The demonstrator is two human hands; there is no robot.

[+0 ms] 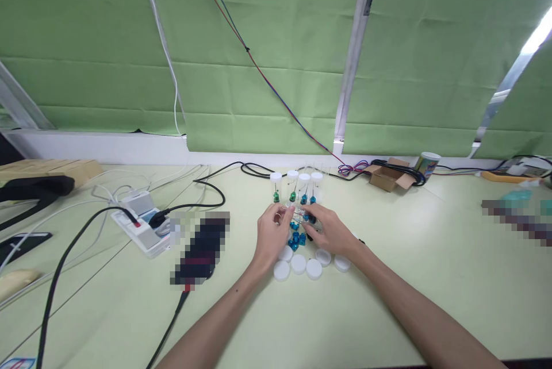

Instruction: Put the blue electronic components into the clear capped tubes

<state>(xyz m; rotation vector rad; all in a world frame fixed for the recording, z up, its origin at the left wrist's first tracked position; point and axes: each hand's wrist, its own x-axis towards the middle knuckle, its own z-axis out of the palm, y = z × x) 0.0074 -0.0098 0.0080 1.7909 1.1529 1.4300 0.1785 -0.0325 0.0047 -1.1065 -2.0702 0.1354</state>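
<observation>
My left hand (275,232) and my right hand (330,231) meet over the middle of the table, fingers bent and closed. Thin shiny or clear parts show between the fingertips, too small to name. A small blue piece sits by my right fingers, but whether it is gripped is unclear. Below the hands lies a loose cluster of blue plastic pieces (295,238). Several white round caps (298,264) lie nearer to me. Just beyond the hands stand several clear vials with white lids (292,175), with green pieces (276,197) and blue pieces on thin stems in them.
To the left are a white power strip (149,241) with plugs, black cables (54,288) and a blurred dark device (202,251). An opened cardboard box (388,176) and a can (426,165) stand at the back right. Green blinds (267,99) hang behind the table.
</observation>
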